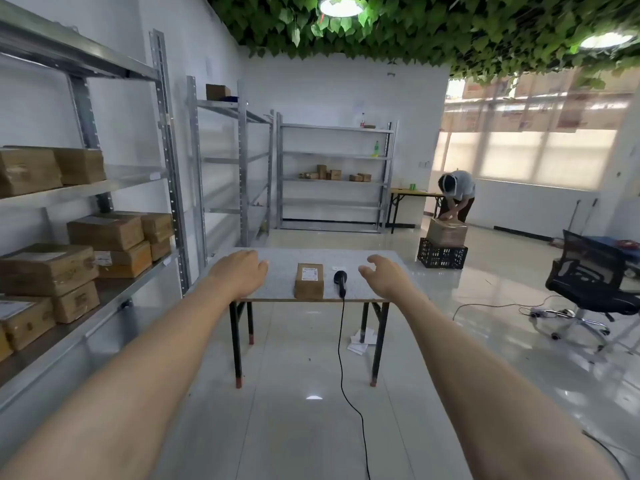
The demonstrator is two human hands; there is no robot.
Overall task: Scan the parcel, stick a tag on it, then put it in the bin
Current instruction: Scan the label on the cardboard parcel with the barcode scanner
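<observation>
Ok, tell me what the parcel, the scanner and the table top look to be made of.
Parcel: brown corrugated cardboard by its matte tan faces, with a white paper label on top; some sheen hints at tape.
Scanner: black plastic, probably, smooth and slightly glossy, with a black cable hanging off the edge.
Table top: pale grey speckled surface, likely laminate over board, since a brown edge shows at the front.

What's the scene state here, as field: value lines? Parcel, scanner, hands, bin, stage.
parcel: small cardboard box, label up, near the front edge of the table
scanner: black handheld scanner lying right of the parcel, apart from it, cord hanging to the floor
left hand: left hand open, empty, left of the parcel
right hand: right hand open, empty, right of the scanner
bin: black crate beyond the table, a box on it; whether it is the bin is unclear
stage: nothing picked up yet
</observation>
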